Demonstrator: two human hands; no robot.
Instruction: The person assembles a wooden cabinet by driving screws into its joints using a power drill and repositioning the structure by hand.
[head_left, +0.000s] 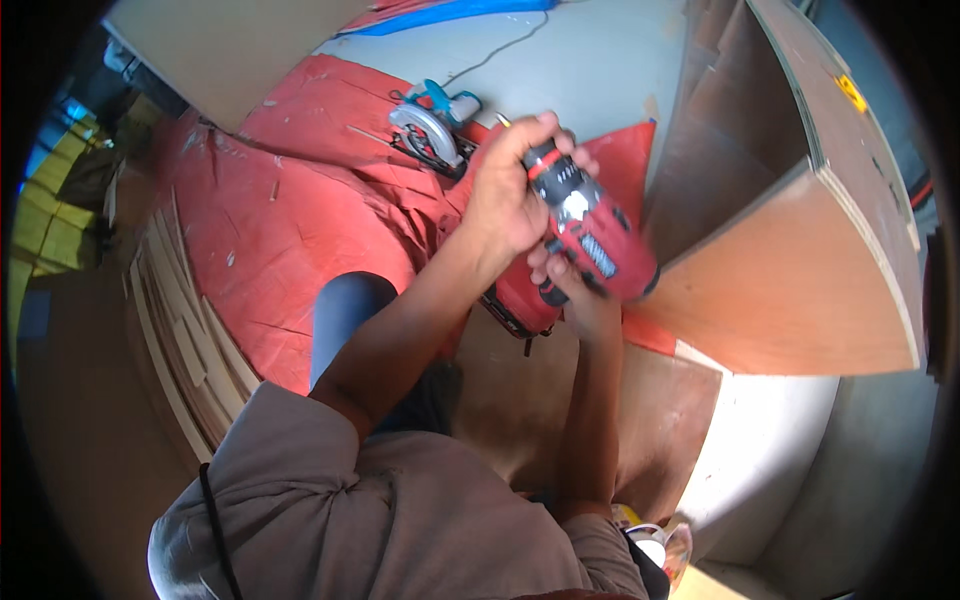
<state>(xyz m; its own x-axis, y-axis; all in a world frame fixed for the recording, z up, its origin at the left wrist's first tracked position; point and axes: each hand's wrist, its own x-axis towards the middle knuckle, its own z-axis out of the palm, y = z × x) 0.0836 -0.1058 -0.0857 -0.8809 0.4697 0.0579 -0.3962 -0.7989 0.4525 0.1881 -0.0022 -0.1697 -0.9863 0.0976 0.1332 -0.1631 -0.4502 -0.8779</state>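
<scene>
I hold a red and black cordless drill [592, 240] in front of me with both hands. My left hand [510, 190] is wrapped around its front end, by the black chuck with a red ring, and a thin bit tip pokes out just past the fingers. From below, my right hand [578, 290] grips the drill's handle and body. The drill hangs above a red sheet [270, 230] spread on the floor.
A blue and silver circular saw [432, 125] lies on the red sheet beyond my hands, its cord trailing away. A plywood cabinet [800, 230] stands at the right. Stacked thin wood strips [180, 330] lie at the left. A flat board [230, 50] rests at the top left.
</scene>
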